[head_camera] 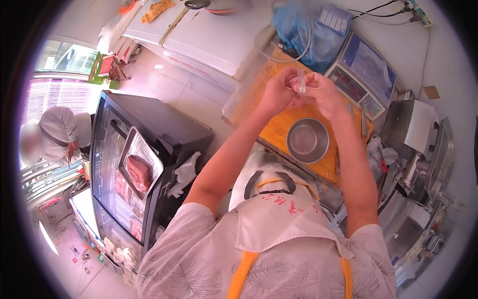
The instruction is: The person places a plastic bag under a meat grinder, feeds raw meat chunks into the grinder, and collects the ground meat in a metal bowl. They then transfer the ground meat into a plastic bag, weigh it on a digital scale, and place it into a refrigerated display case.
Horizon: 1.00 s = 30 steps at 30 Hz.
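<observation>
Both my hands are raised over an orange cutting board. My left hand pinches one side of a clear plastic bag. The fingertips of my right hand grip the bag's other side close by. Something pinkish shows through or below the plastic; I cannot tell what it is. Nearer to my body, a round stainless steel bowl rests on the board with nothing in it. To the right of my right hand stands a digital weighing scale.
A blue plastic bag covers a device beyond the board. At right stands a steel machine, apparently a meat grinder. A glass display case at left carries a metal tray with raw meat. Behind it is another person. A white freezer lies ahead.
</observation>
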Available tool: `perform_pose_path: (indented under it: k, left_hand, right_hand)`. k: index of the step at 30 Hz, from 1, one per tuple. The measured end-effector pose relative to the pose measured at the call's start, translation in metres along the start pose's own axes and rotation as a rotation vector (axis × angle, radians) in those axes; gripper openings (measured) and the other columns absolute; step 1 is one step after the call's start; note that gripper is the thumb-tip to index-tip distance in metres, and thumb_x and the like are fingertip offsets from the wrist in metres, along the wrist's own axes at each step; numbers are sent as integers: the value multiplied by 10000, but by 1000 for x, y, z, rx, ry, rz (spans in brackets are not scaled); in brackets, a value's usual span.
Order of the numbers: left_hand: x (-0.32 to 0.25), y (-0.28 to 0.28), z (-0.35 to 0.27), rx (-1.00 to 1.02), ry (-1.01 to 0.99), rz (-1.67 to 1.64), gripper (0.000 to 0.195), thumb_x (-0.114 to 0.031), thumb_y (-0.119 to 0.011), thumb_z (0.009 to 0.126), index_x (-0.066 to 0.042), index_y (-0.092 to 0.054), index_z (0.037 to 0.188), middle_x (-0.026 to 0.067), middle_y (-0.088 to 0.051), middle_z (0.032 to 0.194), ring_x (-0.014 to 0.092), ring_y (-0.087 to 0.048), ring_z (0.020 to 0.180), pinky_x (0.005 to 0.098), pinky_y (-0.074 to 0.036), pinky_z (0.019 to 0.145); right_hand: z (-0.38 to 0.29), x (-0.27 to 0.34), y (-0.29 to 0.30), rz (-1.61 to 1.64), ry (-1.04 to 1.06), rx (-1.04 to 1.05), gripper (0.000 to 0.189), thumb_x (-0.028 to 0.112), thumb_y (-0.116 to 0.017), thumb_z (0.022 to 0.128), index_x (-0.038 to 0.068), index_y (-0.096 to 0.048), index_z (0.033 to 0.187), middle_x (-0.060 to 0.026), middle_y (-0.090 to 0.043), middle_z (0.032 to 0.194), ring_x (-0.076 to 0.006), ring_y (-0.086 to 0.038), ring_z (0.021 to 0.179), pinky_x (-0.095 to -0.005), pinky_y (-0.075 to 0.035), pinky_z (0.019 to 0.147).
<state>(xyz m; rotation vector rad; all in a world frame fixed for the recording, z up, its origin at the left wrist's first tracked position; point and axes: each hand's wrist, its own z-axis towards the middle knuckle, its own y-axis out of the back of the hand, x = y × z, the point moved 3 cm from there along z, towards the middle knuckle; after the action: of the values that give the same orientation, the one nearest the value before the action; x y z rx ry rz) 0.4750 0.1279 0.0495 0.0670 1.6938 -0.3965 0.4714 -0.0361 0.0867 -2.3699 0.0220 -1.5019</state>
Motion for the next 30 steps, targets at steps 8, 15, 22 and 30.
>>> perform_pose_path:
  k: [8, 15, 22, 30]
  left_hand:
    - [17, 12, 24, 92, 70, 82, 284, -20, -734, 966, -9, -640, 1235, 59, -739, 1085, 138, -692, 999, 301, -544, 889]
    - [100, 117, 18, -86, 248, 41, 236, -173, -807, 964, -54, -715, 1146, 39, -740, 1073, 122, -655, 980, 286, -488, 867]
    - [11, 14, -3, -67, -517, 1043, 399, -163, -806, 871, -165, -776, 1270, 82, -715, 1260, 330, -615, 1220, 496, -451, 1087]
    - [50, -2, 24, 176, -570, 1269, 385, -23, -736, 774, -146, -818, 1129, 38, -741, 1091, 307, -660, 1084, 476, -498, 946]
  right_hand:
    - [8, 17, 18, -280, 115, -177, 255, 49, -848, 886, 79, -614, 983, -22, -691, 894, -79, -633, 767, -254, -485, 616]
    - [17, -113, 120, -149, -191, -339, 259, 99, -886, 836, 57, -731, 1040, -44, -736, 900, -137, -676, 806, -299, -511, 705]
    - [-91, -69, 145, -704, 118, -907, 276, 136, -801, 899, -9, -739, 1126, -139, -769, 1042, -324, -726, 974, -444, -552, 916]
    - [-204, -180, 268, -1292, 87, -1067, 452, 59, -812, 878, 25, -634, 1292, -216, -679, 1201, -437, -604, 1186, -505, -490, 1018]
